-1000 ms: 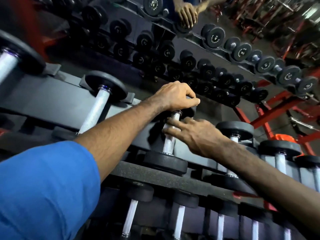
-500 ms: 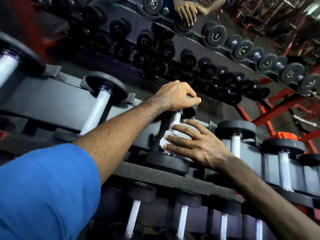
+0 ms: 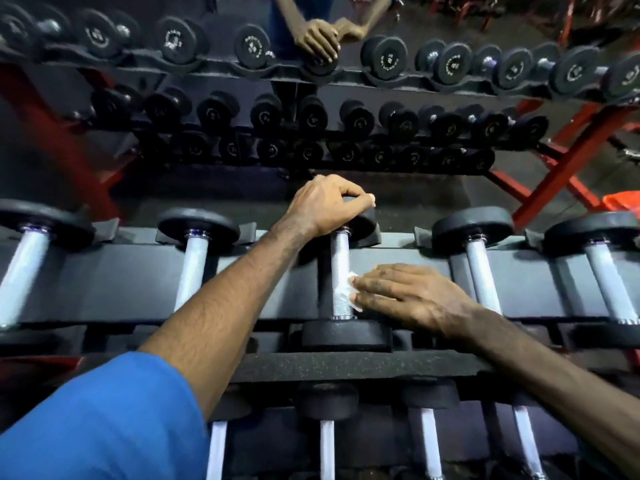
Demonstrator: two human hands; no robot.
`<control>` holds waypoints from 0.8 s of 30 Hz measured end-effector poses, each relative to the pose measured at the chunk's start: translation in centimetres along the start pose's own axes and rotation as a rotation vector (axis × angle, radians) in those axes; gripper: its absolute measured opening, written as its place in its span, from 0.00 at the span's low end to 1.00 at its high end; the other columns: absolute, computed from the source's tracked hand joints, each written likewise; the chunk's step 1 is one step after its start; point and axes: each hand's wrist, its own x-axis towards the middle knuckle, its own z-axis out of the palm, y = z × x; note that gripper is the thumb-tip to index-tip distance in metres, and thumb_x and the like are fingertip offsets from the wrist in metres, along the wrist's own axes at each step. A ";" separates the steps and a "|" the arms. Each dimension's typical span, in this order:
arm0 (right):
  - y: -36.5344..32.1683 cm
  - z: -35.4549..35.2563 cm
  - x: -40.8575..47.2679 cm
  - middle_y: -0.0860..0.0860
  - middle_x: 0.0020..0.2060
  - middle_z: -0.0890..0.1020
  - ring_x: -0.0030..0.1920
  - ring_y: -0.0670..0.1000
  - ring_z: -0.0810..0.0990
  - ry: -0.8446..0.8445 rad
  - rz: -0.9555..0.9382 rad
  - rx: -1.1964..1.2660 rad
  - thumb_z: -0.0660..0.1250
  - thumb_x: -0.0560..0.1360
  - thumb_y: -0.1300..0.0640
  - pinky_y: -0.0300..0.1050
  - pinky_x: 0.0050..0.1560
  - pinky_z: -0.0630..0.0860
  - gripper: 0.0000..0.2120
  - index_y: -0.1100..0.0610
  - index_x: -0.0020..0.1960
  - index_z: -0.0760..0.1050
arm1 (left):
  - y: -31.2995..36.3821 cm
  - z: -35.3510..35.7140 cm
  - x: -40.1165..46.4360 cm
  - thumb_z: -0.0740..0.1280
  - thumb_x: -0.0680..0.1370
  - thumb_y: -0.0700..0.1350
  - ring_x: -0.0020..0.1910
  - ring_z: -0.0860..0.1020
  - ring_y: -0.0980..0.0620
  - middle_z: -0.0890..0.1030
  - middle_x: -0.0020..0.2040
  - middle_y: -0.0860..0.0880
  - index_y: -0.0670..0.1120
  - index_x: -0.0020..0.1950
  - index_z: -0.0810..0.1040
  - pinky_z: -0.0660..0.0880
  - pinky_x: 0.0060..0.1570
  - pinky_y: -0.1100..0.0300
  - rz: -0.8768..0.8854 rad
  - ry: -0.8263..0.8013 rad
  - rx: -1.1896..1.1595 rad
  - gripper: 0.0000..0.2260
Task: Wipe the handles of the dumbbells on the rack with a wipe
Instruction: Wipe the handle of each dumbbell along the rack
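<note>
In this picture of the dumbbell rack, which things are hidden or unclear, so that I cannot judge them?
- Head view: the white wipe is mostly under the right hand; its size and the fingers' grip are hidden.
- The far black rubber head of the dumbbell with the steel handle is largely covered by the left hand.
- Printing on the mirrored black dumbbells is too small and blurred to read.
- The lower row handles are cut by the bottom edge.

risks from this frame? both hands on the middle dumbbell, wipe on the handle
1. The wipe is a small wad under the right hand, covering only the handle's lower right side; the rest may get missed.
2. The left hand grips the far head; if it turns the dumbbell, the near head could shift in its cradle.
3. Fingers sit close to the near head, so pinching is possible.
</note>
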 end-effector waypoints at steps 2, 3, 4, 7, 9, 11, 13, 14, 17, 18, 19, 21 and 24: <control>-0.9 0.9 -0.2 0.53 0.61 0.85 0.56 0.54 0.86 0.076 0.287 0.166 0.69 0.82 0.57 0.52 0.55 0.83 0.12 0.56 0.63 0.84 | 0.1 0.1 -0.1 0.68 0.75 0.66 0.49 0.84 0.53 0.86 0.40 0.61 0.65 0.49 0.88 0.81 0.56 0.53 -0.006 0.004 -0.001 0.12; -1.5 1.4 0.0 0.50 0.58 0.86 0.54 0.50 0.86 0.119 0.494 0.347 0.71 0.81 0.57 0.50 0.54 0.83 0.11 0.55 0.62 0.84 | 0.3 0.2 -0.1 0.66 0.73 0.67 0.51 0.85 0.54 0.87 0.43 0.61 0.66 0.49 0.88 0.81 0.58 0.52 -0.009 0.007 -0.004 0.14; -2.1 1.8 0.5 0.48 0.55 0.87 0.52 0.48 0.86 0.165 0.714 0.597 0.73 0.79 0.59 0.49 0.53 0.83 0.11 0.55 0.61 0.84 | 0.4 0.1 -0.1 0.66 0.72 0.67 0.53 0.85 0.55 0.88 0.46 0.61 0.66 0.50 0.88 0.81 0.60 0.52 -0.010 0.009 -0.008 0.14; -2.8 2.9 2.7 0.56 0.49 0.87 0.44 0.51 0.83 0.314 1.250 1.361 0.71 0.77 0.69 0.47 0.50 0.81 0.13 0.58 0.59 0.83 | 0.5 0.0 -0.2 0.67 0.74 0.67 0.55 0.85 0.56 0.88 0.48 0.61 0.68 0.49 0.88 0.80 0.61 0.50 -0.018 0.009 -0.015 0.12; -1.9 3.2 4.2 0.64 0.51 0.85 0.47 0.55 0.78 0.308 1.373 1.651 0.66 0.76 0.71 0.49 0.51 0.78 0.16 0.61 0.61 0.83 | 0.8 0.1 -0.4 0.68 0.76 0.66 0.53 0.84 0.57 0.88 0.47 0.63 0.67 0.49 0.88 0.80 0.61 0.50 -0.017 0.004 -0.016 0.11; -0.9 3.1 6.0 0.58 0.43 0.84 0.41 0.52 0.74 0.332 1.417 1.711 0.60 0.74 0.71 0.43 0.43 0.74 0.18 0.62 0.57 0.83 | 0.8 0.0 -0.5 0.68 0.76 0.66 0.53 0.85 0.59 0.88 0.47 0.64 0.65 0.49 0.89 0.81 0.61 0.50 -0.022 -0.004 -0.021 0.12; -0.5 2.8 6.7 0.51 0.32 0.79 0.34 0.47 0.68 0.326 1.461 1.697 0.58 0.72 0.73 0.40 0.34 0.67 0.18 0.61 0.51 0.82 | 0.8 0.1 -0.5 0.67 0.75 0.66 0.54 0.85 0.60 0.88 0.47 0.64 0.64 0.49 0.89 0.81 0.61 0.50 -0.029 -0.016 -0.034 0.13; -0.6 2.7 6.5 0.51 0.32 0.78 0.33 0.47 0.68 0.269 1.448 1.694 0.57 0.71 0.73 0.41 0.33 0.66 0.18 0.61 0.51 0.82 | 0.7 0.2 -0.4 0.67 0.75 0.66 0.55 0.84 0.61 0.88 0.48 0.64 0.64 0.49 0.90 0.80 0.62 0.50 -0.025 -0.022 -0.038 0.13; -1.2 2.4 4.1 0.57 0.40 0.83 0.35 0.48 0.77 -0.078 1.360 1.710 0.61 0.73 0.70 0.42 0.38 0.79 0.16 0.63 0.53 0.84 | 0.4 0.4 -0.3 0.67 0.75 0.65 0.56 0.85 0.58 0.88 0.47 0.62 0.64 0.48 0.90 0.81 0.63 0.49 -0.019 -0.024 -0.054 0.13; -1.1 2.3 3.5 0.59 0.43 0.83 0.36 0.49 0.78 -0.132 1.356 1.727 0.62 0.74 0.70 0.42 0.41 0.82 0.15 0.64 0.55 0.84 | 0.4 0.4 -0.2 0.67 0.74 0.66 0.55 0.86 0.57 0.89 0.47 0.61 0.64 0.48 0.90 0.81 0.62 0.49 -0.020 -0.019 -0.055 0.13; -1.0 2.3 3.4 0.59 0.44 0.84 0.37 0.49 0.79 -0.123 1.365 1.749 0.62 0.74 0.69 0.43 0.43 0.84 0.16 0.65 0.57 0.84 | 0.3 0.5 -0.1 0.67 0.74 0.66 0.55 0.86 0.57 0.89 0.47 0.60 0.64 0.48 0.90 0.81 0.62 0.49 -0.028 -0.013 -0.051 0.13; -0.6 2.3 4.1 0.58 0.43 0.85 0.38 0.49 0.80 0.021 1.401 1.801 0.61 0.75 0.70 0.48 0.46 0.85 0.16 0.65 0.57 0.84 | 0.3 0.5 -0.1 0.68 0.74 0.65 0.55 0.86 0.58 0.89 0.47 0.61 0.65 0.48 0.90 0.81 0.63 0.49 -0.034 -0.015 -0.048 0.12; -0.8 2.3 4.8 0.57 0.41 0.84 0.33 0.47 0.78 0.057 1.409 1.781 0.61 0.75 0.70 0.46 0.42 0.83 0.14 0.65 0.55 0.83 | 0.3 0.4 -0.2 0.68 0.75 0.65 0.55 0.86 0.59 0.88 0.48 0.62 0.64 0.48 0.90 0.81 0.63 0.48 -0.032 -0.030 -0.045 0.12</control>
